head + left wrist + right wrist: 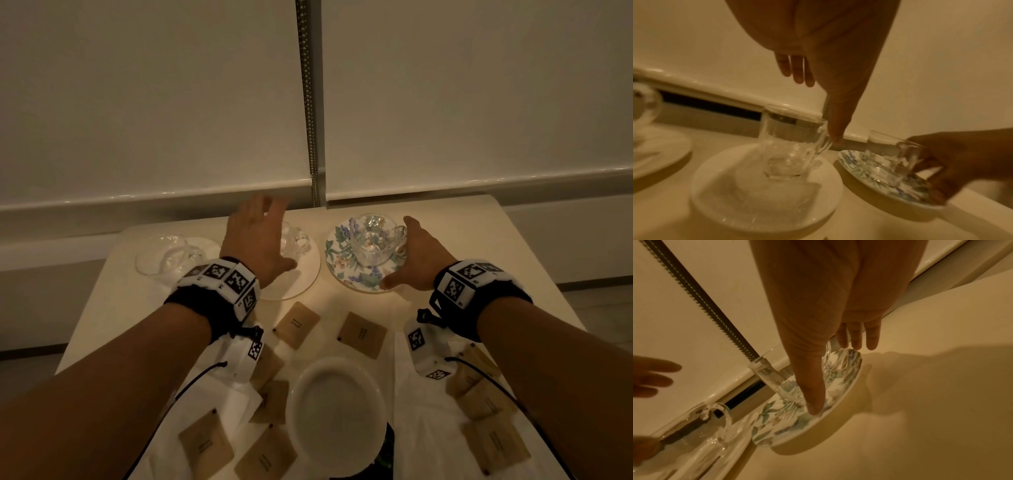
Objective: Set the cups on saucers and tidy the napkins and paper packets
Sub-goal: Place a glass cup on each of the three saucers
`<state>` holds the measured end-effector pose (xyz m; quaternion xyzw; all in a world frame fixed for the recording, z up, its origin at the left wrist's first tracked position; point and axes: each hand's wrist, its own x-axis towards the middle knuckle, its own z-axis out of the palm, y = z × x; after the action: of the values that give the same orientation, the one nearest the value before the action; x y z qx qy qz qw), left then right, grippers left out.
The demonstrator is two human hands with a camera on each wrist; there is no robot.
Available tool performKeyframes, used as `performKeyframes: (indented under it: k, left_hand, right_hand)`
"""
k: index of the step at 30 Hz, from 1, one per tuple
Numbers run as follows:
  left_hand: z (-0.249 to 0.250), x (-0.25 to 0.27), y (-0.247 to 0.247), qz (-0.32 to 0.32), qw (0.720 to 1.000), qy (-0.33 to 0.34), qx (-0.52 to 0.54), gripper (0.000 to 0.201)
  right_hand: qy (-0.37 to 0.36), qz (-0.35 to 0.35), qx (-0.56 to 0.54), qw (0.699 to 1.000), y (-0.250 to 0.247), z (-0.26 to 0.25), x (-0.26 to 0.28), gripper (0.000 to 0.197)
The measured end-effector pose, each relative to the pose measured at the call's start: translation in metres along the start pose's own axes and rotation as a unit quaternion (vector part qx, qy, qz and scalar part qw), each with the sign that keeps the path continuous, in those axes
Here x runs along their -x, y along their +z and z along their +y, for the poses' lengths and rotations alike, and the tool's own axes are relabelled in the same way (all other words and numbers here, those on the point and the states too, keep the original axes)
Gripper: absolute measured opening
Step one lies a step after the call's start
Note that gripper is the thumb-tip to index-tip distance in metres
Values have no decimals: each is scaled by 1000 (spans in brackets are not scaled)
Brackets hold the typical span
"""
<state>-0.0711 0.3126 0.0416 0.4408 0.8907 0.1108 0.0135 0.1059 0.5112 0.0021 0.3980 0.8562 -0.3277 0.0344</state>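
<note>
Left hand spread, released, above glass cup on white saucer. Right hand relaxed, thumb touching floral saucer; contact confirmed by right wrist view only.

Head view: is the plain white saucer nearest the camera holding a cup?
No, the near white saucer is bare, lying among the brown packets.

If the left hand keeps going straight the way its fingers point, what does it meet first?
Likely nothing on the table: the left hand is open above the glass cup on the white saucer, fingers aimed past it toward the window blind. Depth unclear.
</note>
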Motion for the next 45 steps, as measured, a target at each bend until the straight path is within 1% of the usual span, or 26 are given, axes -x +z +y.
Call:
performKeyframes:
  k: [1, 2, 3, 4, 5, 7, 8, 11, 13, 15, 19, 22, 24, 29, 32, 34, 36, 38, 40, 42, 43, 44, 45]
  left_hand:
    - [6, 2, 0, 12, 999, 30, 19, 81]
    - [13, 5, 1, -1, 997, 58, 47, 64]
    - [19, 7, 2, -38, 994, 81, 58, 47]
    - [24, 10, 5, -84, 991, 96, 42, 34]
    - [26, 12, 10, -126, 987, 104, 13, 29]
    - [28, 16, 22, -186, 976, 106, -28, 33]
    - [27, 17, 26, -203, 973, 106, -41, 37]
    - [27, 15, 33, -215, 968, 112, -65, 42]
    - [28, 12, 36, -224, 964, 118, -77, 41]
    - [30, 11, 40, -248, 957, 112, -101, 39]
    - [30, 12, 48, -287, 944, 88, -137, 43]
    - [29, 13, 51, -297, 938, 92, -151, 40]
    - [28, 13, 51, -297, 939, 85, -150, 40]
    - [27, 16, 47, -301, 939, 78, -146, 41]
    - [27, 17, 45, -307, 937, 78, -147, 39]
    - [28, 17, 43, -298, 943, 72, -132, 38]
    - [29, 16, 38, -255, 961, 66, -81, 40]
    - [30, 13, 29, -169, 983, 68, -17, 42]
    - [25, 7, 19, -66, 995, 71, 21, 45]
    - [15, -1, 10, 11, 998, 63, 10, 59]
    - [9, -4, 7, 26, 999, 47, -3, 69]
    - [3, -7, 4, 24, 999, 24, -11, 79]
    - [-2, -9, 3, 9, 1000, -1, -18, 89]
  right_hand:
    - [0, 4, 1, 1000, 0, 0, 0, 132]
    - [-1, 8, 3, 1000, -1, 0, 1, 133]
    - [-3, 13, 6, 1000, -1, -1, 2, 133]
    - [-7, 20, 7, 1000, -1, -2, 2, 133]
    - [-14, 27, 8, 1000, -1, -4, 3, 132]
    - [-34, 34, 4, 999, -2, -7, 4, 131]
    - [-44, 36, 2, 998, -2, -9, 4, 130]
    - [-62, 39, 5, 997, -5, -13, 4, 129]
    - [-67, 41, 3, 997, -5, -16, 3, 127]
    - [-75, 43, 0, 996, -6, -17, 3, 124]
    - [-100, 40, -3, 994, -4, -18, 3, 113]
    - [-106, 38, -3, 994, -1, -17, 1, 102]
    - [-104, 39, 0, 994, 0, -16, -1, 99]
    - [-108, 38, 2, 993, 1, -17, -4, 100]
    - [-96, 36, -3, 995, 1, -16, -4, 116]
    - [-67, 43, 4, 997, 0, -12, -4, 126]
    - [-34, 27, 2, 999, 0, -5, -4, 133]
    - [-3, -4, -7, 1000, 0, 0, -4, 136]
    - [15, -17, -14, 1000, 3, 3, -4, 133]
    - [15, -12, -15, 1000, 5, 2, -4, 128]
    - [13, -10, -15, 1000, 6, 1, -4, 129]
    - [10, -11, -13, 1000, 7, -1, -5, 131]
    - [8, -12, -10, 1000, 8, -2, -5, 133]
